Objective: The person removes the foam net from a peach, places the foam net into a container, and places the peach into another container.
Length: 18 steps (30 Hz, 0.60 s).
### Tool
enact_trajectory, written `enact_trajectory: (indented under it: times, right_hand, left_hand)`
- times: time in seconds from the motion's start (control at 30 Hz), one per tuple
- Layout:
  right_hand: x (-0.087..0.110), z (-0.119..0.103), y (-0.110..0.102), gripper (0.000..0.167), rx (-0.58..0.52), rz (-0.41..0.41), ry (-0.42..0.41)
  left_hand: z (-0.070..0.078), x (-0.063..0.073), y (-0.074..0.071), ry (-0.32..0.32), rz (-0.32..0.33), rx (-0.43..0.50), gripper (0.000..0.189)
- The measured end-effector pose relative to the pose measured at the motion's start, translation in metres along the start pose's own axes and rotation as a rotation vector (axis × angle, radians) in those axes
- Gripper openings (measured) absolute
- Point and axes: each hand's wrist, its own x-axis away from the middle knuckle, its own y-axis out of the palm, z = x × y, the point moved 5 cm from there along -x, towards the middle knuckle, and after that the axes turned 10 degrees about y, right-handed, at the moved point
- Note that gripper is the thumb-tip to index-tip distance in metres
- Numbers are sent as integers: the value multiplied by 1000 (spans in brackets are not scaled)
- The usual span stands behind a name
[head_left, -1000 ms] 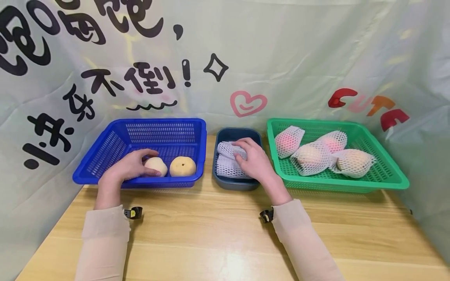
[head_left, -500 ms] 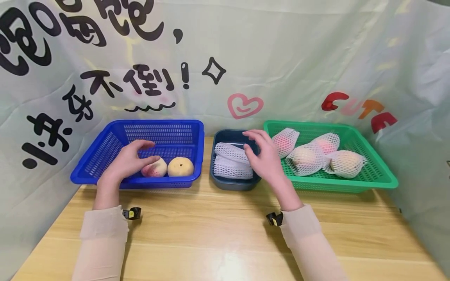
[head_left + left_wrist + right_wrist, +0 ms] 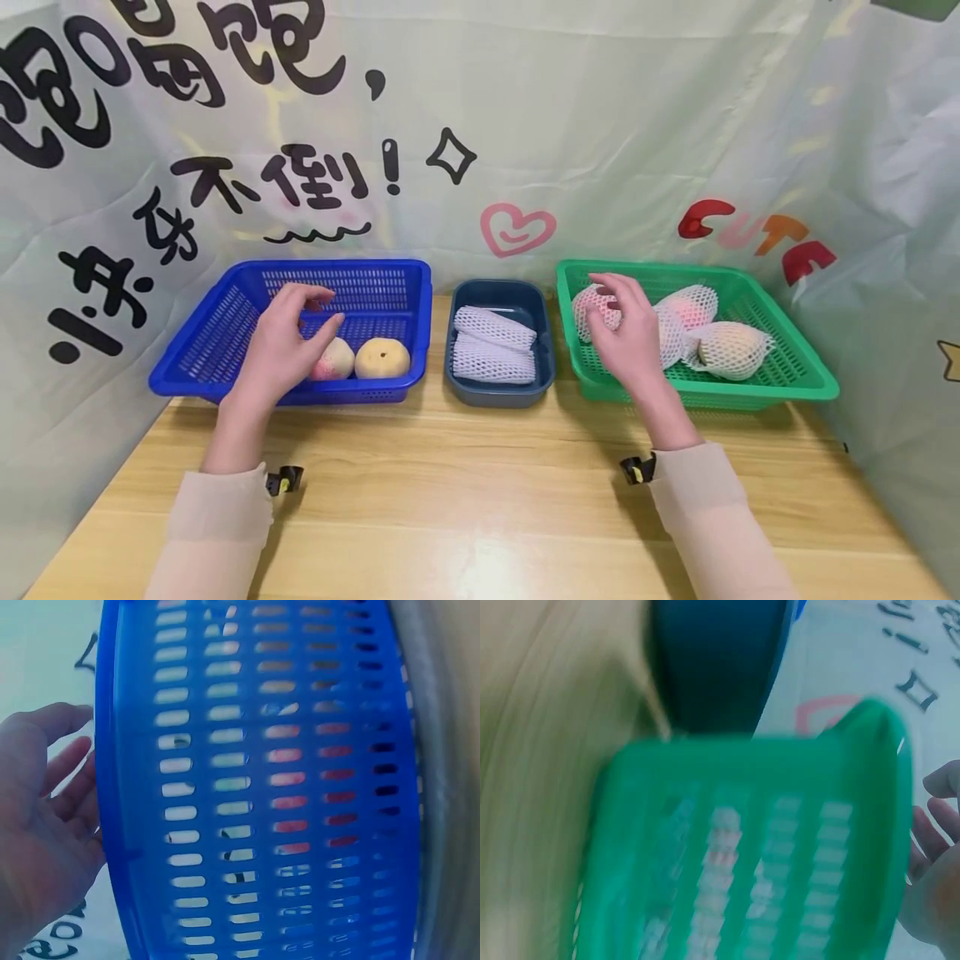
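My left hand [image 3: 281, 346] hovers over the front of the blue basket [image 3: 397, 393], fingers loosely bent and nothing held. Just below and beside it sits a pink-blushed peach [image 3: 341, 358], partly hidden by the hand. A pale yellow round fruit [image 3: 382, 358] lies right of that peach. Above the left end of the green basket [image 3: 712, 400], my right hand [image 3: 628, 337] is spread with nothing in it, partly covering net-wrapped fruit. Each wrist view catches its hand beyond a basket's rim: the left hand [image 3: 37, 787] and the right hand [image 3: 937, 877] both look relaxed.
Between the baskets stands a dark blue box [image 3: 498, 396] with white foam net sleeves [image 3: 491, 364]. Several fruits in foam nets [image 3: 733, 350] lie in the green basket. A printed cloth [image 3: 630, 150] hangs behind the wooden table [image 3: 450, 483].
My right hand has come away from the foam sleeves and moved right over the green basket, without a sleeve. My left hand has let go of the peach and risen slightly.
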Motion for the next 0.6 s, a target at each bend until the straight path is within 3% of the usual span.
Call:
enact_trajectory:
  times: [0.13,0.27,0.6]
  right_hand:
    - [-1,21,-14,39,86,-25,54]
    - [-3,38,-25,39,153,-87,99]
    - [-18,74,-44,53,386,-414,218]
  left_hand:
    - [10,8,4,26,-10,-27,31]
    - [17,19,9,44,-67,-63,31]
    - [29,43,24,104,-246,-145,34]
